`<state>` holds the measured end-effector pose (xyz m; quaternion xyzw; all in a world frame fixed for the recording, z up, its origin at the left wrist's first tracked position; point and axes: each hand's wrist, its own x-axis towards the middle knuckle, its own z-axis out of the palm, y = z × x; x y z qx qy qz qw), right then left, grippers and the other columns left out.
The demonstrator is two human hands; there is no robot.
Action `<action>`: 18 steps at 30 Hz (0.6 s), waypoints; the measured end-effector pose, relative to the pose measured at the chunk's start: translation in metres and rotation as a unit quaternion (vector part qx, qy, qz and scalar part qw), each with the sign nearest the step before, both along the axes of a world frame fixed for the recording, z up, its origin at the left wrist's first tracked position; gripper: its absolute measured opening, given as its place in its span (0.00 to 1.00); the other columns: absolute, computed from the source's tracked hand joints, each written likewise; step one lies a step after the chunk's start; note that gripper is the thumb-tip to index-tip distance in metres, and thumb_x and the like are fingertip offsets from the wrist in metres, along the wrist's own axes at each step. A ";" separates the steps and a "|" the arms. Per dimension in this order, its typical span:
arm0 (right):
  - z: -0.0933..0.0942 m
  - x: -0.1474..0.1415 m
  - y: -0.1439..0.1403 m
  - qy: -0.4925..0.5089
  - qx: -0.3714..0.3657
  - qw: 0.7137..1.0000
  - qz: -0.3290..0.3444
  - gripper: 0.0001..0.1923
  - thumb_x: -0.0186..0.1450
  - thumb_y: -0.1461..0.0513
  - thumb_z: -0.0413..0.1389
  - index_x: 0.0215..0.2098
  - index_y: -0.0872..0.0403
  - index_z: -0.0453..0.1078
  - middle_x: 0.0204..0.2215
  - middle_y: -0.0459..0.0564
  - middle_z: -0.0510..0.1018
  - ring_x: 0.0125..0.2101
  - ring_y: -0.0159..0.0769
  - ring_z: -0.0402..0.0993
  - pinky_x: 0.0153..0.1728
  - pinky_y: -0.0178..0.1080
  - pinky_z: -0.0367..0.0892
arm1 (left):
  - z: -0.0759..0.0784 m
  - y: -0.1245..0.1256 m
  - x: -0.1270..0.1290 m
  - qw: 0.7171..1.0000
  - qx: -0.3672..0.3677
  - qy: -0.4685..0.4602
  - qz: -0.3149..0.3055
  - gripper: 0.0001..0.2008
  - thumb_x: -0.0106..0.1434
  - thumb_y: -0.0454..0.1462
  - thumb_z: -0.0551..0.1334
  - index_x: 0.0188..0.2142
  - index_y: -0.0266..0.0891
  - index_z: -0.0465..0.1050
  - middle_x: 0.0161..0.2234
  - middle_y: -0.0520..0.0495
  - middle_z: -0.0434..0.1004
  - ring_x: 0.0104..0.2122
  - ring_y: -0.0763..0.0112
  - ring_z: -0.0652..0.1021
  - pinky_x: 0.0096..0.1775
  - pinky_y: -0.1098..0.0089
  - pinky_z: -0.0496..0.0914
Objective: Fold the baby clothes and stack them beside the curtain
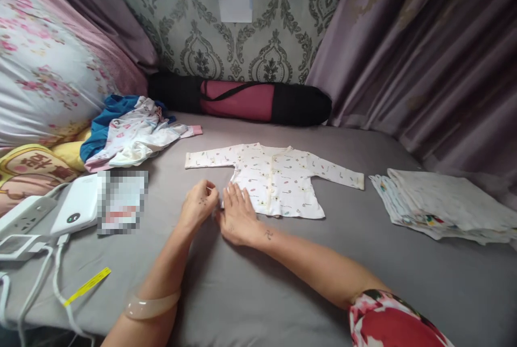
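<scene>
A small white long-sleeved baby shirt (278,182) with a tiny print lies spread flat on the grey sheet, its sleeves stretched out to both sides. My right hand (239,215) presses flat on the shirt's lower left corner, fingers extended. Close beside it, my left hand (201,204) is closed, thumb and fingers curled together at the shirt's left edge. Whether cloth is pinched in those fingers is hidden.
A folded stack of white cloths (448,204) lies at right. Crumpled clothes (135,131) are at left, near a power bank (78,204), a power strip (26,215) and cables. A black and maroon long bag (238,100) rests along the wall.
</scene>
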<state>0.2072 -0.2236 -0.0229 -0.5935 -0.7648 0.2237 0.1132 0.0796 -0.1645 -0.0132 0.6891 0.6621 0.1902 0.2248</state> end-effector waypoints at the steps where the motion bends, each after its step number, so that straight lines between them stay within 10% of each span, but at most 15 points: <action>1: 0.004 0.001 -0.008 0.018 -0.010 0.999 0.026 0.36 0.71 0.54 0.41 0.68 0.71 0.42 0.69 0.66 0.37 0.68 0.50 0.27 0.66 0.53 0.29 | 0.000 0.000 0.001 1.000 0.007 -0.006 0.004 0.12 0.60 0.40 0.54 0.38 0.39 0.71 0.30 0.46 0.77 0.30 0.66 0.76 0.32 0.70 0.66; 6: 0.029 0.039 -0.025 0.174 -0.046 0.951 0.250 0.25 0.68 0.54 0.49 0.61 0.52 0.63 0.59 0.51 0.69 0.59 0.40 0.63 0.59 0.41 0.57 | 0.001 -0.004 0.012 0.996 0.083 -0.030 -0.020 0.13 0.62 0.42 0.53 0.41 0.38 0.71 0.30 0.48 0.75 0.32 0.66 0.75 0.36 0.68 0.68; 8: 0.035 0.071 -0.013 0.215 -0.016 0.956 0.200 0.20 0.71 0.57 0.43 0.54 0.50 0.71 0.50 0.47 0.77 0.51 0.34 0.72 0.54 0.36 0.62 | 0.000 -0.007 0.016 0.989 0.132 -0.032 -0.059 0.13 0.63 0.42 0.53 0.40 0.38 0.71 0.32 0.46 0.75 0.33 0.65 0.75 0.39 0.66 0.69; 13: 0.018 0.162 0.041 0.113 0.071 0.987 -0.084 0.24 0.72 0.56 0.38 0.58 0.54 0.66 0.57 0.53 0.71 0.58 0.39 0.64 0.59 0.43 0.55 | -0.007 -0.016 0.026 0.951 0.190 -0.033 -0.240 0.14 0.68 0.41 0.51 0.47 0.39 0.69 0.46 0.41 0.75 0.46 0.61 0.74 0.49 0.61 0.70; 18: -0.012 0.201 0.060 -0.054 0.049 0.993 -0.088 0.34 0.71 0.52 0.37 0.67 0.64 0.50 0.68 0.59 0.48 0.68 0.44 0.39 0.65 0.44 0.36 | -0.028 -0.014 0.026 0.906 0.175 -0.009 -0.385 0.20 0.71 0.41 0.48 0.59 0.43 0.62 0.61 0.42 0.65 0.63 0.59 0.62 0.61 0.55 0.61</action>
